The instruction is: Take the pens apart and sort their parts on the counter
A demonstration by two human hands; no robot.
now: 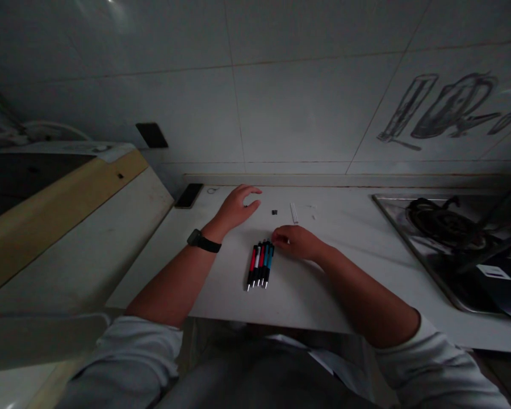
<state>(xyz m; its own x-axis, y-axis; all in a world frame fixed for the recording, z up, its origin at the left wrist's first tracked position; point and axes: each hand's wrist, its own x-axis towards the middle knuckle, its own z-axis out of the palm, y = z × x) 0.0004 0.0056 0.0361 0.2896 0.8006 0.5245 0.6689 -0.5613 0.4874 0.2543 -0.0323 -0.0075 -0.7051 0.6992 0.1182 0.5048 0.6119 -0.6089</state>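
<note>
So there's a row of five pens lying side by side mid-counter, silver tips toward the near edge. L to R it's red, white, red, then two blue, all w/ black grips.

Right hand is at the far right end of the row, fingers curled in w/ the tips by the pen tops. Can't tell from here if they're pinched on anything or just touching (it's pretty dim in here tbh).

Left hand is out past the pens on the far left, nothing in it, thumb and fingers spread apart. Black watch on that wrist.

Between the hands but a bit farther back: a little clump of black bits, then thin white sticks to the right, and a tiny pale piece just beyond those.

Phone is flat at the far left of the white counter, w/ a small loop next to it. Gas stove on the right, tiled wall behind everything.
</note>
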